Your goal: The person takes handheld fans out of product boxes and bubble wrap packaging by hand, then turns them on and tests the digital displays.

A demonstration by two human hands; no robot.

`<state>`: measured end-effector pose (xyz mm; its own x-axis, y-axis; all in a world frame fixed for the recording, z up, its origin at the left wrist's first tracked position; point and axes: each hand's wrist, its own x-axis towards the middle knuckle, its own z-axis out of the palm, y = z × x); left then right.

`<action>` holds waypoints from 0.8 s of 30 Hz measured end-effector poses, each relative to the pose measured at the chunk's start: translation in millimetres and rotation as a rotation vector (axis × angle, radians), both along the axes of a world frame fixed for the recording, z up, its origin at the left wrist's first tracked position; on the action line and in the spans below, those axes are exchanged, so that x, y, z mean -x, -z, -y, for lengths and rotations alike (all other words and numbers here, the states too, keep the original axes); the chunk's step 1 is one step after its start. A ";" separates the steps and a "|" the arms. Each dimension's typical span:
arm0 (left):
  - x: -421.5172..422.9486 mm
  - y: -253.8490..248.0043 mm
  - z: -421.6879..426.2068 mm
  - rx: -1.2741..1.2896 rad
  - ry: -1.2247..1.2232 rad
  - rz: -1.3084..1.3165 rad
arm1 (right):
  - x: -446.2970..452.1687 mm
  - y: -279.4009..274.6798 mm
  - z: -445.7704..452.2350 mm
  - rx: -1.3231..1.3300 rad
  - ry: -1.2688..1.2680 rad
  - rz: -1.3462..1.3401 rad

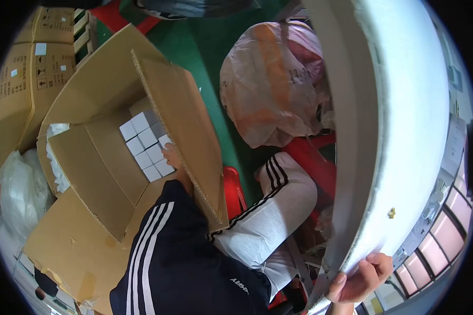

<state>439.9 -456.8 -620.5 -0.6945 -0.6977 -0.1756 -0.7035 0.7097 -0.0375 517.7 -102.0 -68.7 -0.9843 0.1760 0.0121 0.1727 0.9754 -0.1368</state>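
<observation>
The left hand [173, 157] bends its fingers on a little white box [164, 140] inside the big brown box [186, 113], the right hand [363, 279] pinches the tabletop [410, 131], and bumping could knock neighboring boxes [141, 122] crooked.

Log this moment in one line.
left hand: at small white boxes inside open carton | right hand: at white table's edge
</observation>
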 end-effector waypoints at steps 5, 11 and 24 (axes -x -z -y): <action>-4.3 -20.6 14.8 -0.314 0.246 -0.076 | 4.3 8.4 -7.4 0.187 -0.120 -0.125; 42.1 -32.3 64.2 -0.571 0.571 -0.188 | 34.0 2.9 -6.8 0.243 -0.154 -0.277; 50.9 -449.3 89.6 -0.426 0.751 -0.855 | 18.4 -0.8 -1.7 0.371 -0.206 -0.480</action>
